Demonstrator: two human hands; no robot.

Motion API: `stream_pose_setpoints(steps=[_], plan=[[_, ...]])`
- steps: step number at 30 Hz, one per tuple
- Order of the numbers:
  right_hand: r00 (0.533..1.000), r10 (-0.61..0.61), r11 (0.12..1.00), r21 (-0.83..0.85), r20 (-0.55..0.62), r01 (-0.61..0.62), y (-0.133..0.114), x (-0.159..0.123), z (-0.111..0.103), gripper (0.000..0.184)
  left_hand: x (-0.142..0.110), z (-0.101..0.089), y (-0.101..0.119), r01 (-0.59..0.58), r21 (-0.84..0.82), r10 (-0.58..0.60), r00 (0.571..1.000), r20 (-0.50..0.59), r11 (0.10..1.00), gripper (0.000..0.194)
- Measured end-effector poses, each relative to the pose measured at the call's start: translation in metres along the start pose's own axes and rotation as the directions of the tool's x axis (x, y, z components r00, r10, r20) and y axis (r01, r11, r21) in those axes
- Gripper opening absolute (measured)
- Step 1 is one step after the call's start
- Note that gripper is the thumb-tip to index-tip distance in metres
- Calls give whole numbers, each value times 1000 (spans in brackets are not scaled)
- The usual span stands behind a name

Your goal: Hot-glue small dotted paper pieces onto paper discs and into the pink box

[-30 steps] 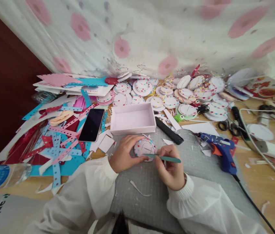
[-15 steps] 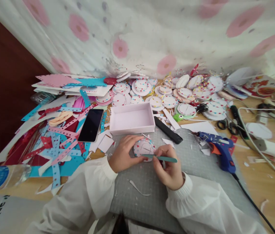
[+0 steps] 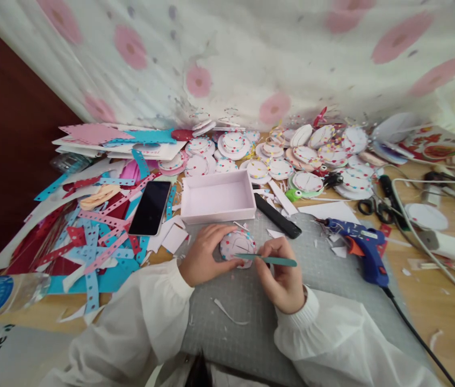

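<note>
Dotted disc (image 3: pixel 238 244) on grey gridded mat (image 3: pixel 247 344), wooden table (image 3: pixel 453 328); floral curtain (image 3: pixel 235 48) behind.

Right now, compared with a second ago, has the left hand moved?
No: the left hand keeps its place just in front of the near edge of the white box.

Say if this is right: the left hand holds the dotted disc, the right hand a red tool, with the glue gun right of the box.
The tool in the right hand is teal, not red, as the head view shows. The left hand holds the dotted disc, and the glue gun lies right of the box.
</note>
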State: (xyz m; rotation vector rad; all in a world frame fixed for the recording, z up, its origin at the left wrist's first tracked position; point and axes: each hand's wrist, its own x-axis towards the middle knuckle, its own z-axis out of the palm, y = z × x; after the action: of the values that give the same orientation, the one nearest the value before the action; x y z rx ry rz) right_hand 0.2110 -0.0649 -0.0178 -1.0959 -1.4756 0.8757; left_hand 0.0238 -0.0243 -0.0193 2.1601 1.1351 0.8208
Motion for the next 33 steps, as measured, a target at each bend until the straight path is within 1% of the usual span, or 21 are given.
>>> stream_pose_setpoints(steps=[3, 8, 11, 13, 15, 17, 20, 22, 24, 28, 30, 33], plan=[[1000, -16, 999, -50, 9, 16, -1, 1, 1, 13, 1, 0, 0, -5, -5, 5, 1000, 1, 1000, 60], [1000, -27, 997, -71, 6, 28, -3, 3, 0, 13, 2, -1, 3, 6, -21, -6, 1000, 1, 1000, 57], [1000, -21, 998, -65, 15, 22, -3, 2, 0, 12, 2, 0, 2, -1, -17, 1, 1000, -3, 1000, 58], [1000, -9, 1000, -29, 17, 9, -2, 1, 0, 12, 1, 0, 1, 1, -10, -1, 1000, -5, 1000, 59], [1000, 14, 998, 62, -17, -13, -1, 0, -1, 11, 0, 0, 1, 10, -5, -10, 1000, -3, 1000, 61], [996, 50, 975, 219, -69, -34, -1, 1, -4, 12, 0, -1, 2, 19, -6, -19, 1000, -1, 1000, 65], [988, 115, 886, 459, -100, -56, -4, 8, -11, 15, -1, -4, 5, -2, -34, 1, 1000, -25, 999, 72], [984, 148, 836, 544, -103, -69, -8, 17, -17, 15, -2, -7, 8, -35, -65, 31, 997, -66, 997, 71], [975, 190, 802, 591, -114, -87, -12, 24, -24, 13, -3, -9, 9, -70, -87, 58, 990, -125, 994, 62], [954, 276, 732, 669, -113, -132, -14, 34, -33, 9, -3, -9, 10, -144, -81, 119, 960, -253, 986, 26], [953, 277, 740, 659, -119, -133, -13, 37, -35, 11, -3, -9, 10, -166, -60, 143, 948, -284, 984, 14], [952, 265, 777, 619, -154, -116, -10, 41, -38, 15, -3, -10, 10, -154, -43, 134, 946, -296, 987, 9]])
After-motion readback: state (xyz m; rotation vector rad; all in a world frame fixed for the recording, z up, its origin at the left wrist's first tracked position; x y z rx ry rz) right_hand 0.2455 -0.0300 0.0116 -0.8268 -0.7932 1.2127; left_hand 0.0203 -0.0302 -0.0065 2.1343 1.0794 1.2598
